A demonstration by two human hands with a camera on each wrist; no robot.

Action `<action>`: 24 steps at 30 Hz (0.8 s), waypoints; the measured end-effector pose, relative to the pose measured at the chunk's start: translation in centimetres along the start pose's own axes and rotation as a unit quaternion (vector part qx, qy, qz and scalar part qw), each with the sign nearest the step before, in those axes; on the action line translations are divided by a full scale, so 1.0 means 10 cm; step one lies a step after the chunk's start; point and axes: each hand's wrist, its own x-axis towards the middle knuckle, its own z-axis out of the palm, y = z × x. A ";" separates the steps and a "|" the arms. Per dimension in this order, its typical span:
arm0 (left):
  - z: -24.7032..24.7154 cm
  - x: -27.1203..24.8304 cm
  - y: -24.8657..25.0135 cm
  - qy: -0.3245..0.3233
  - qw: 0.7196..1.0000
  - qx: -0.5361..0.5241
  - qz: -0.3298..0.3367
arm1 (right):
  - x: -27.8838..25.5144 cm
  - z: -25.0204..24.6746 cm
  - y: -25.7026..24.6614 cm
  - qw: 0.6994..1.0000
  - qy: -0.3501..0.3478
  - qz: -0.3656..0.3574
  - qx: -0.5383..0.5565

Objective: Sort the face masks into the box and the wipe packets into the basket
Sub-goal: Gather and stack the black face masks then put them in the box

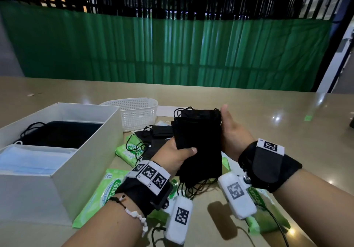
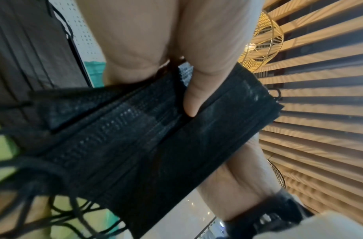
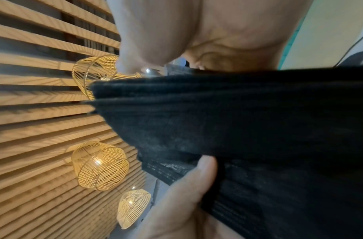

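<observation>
Head view: both hands hold one stack of black face masks (image 1: 199, 143) above the table (image 1: 268, 116), to the right of the box. The left hand (image 1: 172, 156) grips the stack's near left edge, thumb (image 1: 188, 149) laid across the top face and the other fingers hidden underneath. The right hand (image 1: 232, 133) cups the stack's right edge; its thumb points away from the camera along the far corner, and its fingers are hidden behind the masks. Ear loops hang loose from the near end of the stack.

Left wrist view: the thumb (image 2: 194, 98) presses onto the pleated black fabric (image 2: 156, 145), clamping the stack against the palm.

Right wrist view: a thumb (image 3: 197, 181) lies against the edge of the dark stack (image 3: 258, 121).

White box (image 1: 92, 150): stands at the left of the table. Its far compartment holds black masks (image 1: 63, 133); its near compartment holds light blue masks (image 1: 28, 162).

White perforated basket (image 1: 138, 112): stands just behind the box's far right corner.

Loose black masks (image 1: 153, 137) lie on the table between basket and hands. Green wipe packets lie on the table: one (image 1: 128, 150) beside the box's right wall, one (image 1: 101, 191) near the box's front corner, one (image 1: 268, 214) under the right forearm.
</observation>
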 end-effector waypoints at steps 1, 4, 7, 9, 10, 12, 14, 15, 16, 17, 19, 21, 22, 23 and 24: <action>0.03 0.02 -0.02 0.002 1.000 0.004 0.003 | -0.02 -0.03 0.04 0.999 -0.018 -0.004 -0.027; 0.10 0.05 -0.05 0.010 1.000 0.017 0.008 | -0.09 -0.22 0.23 0.998 -0.046 -0.006 -0.046; 0.17 0.07 -0.07 0.008 0.999 0.039 0.014 | -0.23 -0.30 0.29 0.995 -0.098 -0.028 0.002; 0.19 0.08 -0.07 0.012 0.998 0.056 0.030 | -0.29 -0.36 0.33 0.994 -0.102 -0.011 0.042; 0.19 0.09 -0.08 0.014 0.997 0.065 0.039 | -0.30 -0.39 0.35 0.995 -0.098 0.002 0.036; 0.22 0.07 -0.09 -0.002 0.996 0.073 0.056 | -0.30 -0.43 0.36 0.993 -0.117 0.021 -0.013; 0.24 0.05 -0.13 -0.024 0.995 0.072 0.067 | -0.30 -0.45 0.36 0.991 -0.104 0.036 -0.074; 0.26 0.05 -0.14 -0.028 0.994 0.079 0.072 | -0.31 -0.44 0.35 0.991 -0.091 0.035 -0.093; 0.26 0.05 -0.14 -0.030 0.992 0.090 0.078 | -0.31 -0.43 0.34 0.990 -0.083 0.029 -0.108; 0.28 0.04 -0.14 -0.030 0.991 0.101 0.088 | -0.31 -0.42 0.34 0.990 -0.078 0.022 -0.116; 0.30 0.04 -0.11 -0.017 0.986 0.114 0.120 | -0.30 -0.41 0.32 0.992 -0.066 0.017 -0.104; 0.32 0.04 -0.07 -0.004 0.984 0.108 0.140 | -0.31 -0.41 0.27 0.997 -0.055 0.005 -0.061; 0.32 0.04 -0.07 -0.008 0.984 0.098 0.145 | -0.31 -0.44 0.26 0.998 -0.051 0.002 -0.038; 0.33 0.04 -0.07 -0.016 0.986 0.086 0.144 | -0.31 -0.46 0.24 0.998 -0.052 0.001 -0.019; 0.34 0.04 -0.07 -0.024 0.988 0.077 0.131 | -0.32 -0.47 0.23 0.998 -0.056 0.000 -0.004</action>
